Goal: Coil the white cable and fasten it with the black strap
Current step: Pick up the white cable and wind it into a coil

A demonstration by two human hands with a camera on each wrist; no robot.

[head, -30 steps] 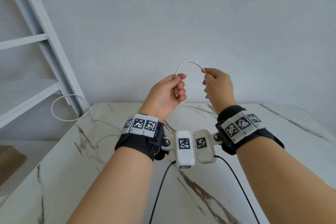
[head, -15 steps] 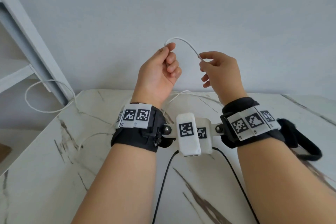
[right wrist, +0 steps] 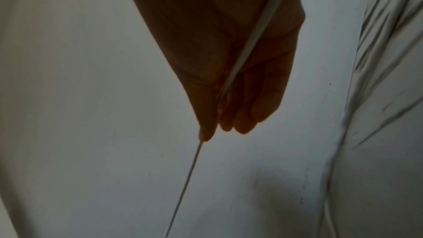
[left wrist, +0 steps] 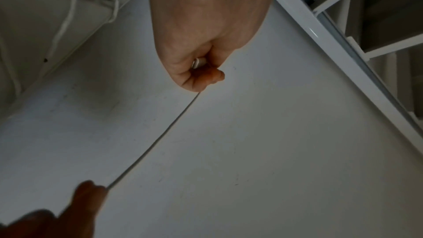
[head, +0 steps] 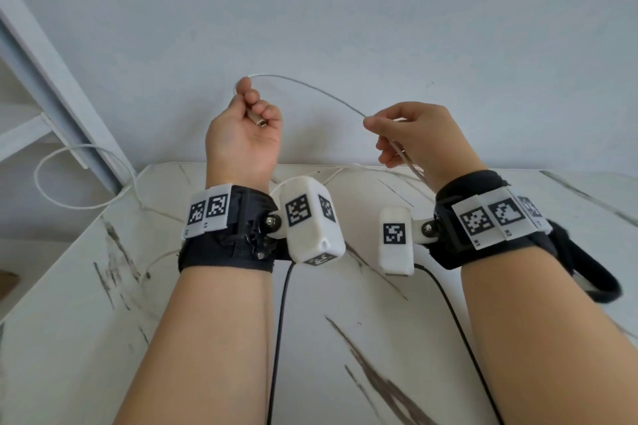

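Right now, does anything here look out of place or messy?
Only the white cable: part of it loops off the marble table's left edge, uncoiled. The left hand and right hand hold a stretch between them.

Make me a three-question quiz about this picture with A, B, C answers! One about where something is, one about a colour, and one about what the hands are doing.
1. Where does the white cable stretch?
A. Between the two raised hands
B. Rolled up on the shelf
C. Around one arm

2. What colour are the wristbands?
A. Red
B. Black
C. Yellow

3. What is the left hand doing?
A. Lying flat on the table
B. Pointing at the wall
C. Gripping the cable's plug end

Answers:
1. A, the cable runs in an arc from the left hand to the right hand, above the marble table.
2. B, both bands are black with white marker tags.
3. C, its fingers curl round the metal plug while the right hand pinches the cable.
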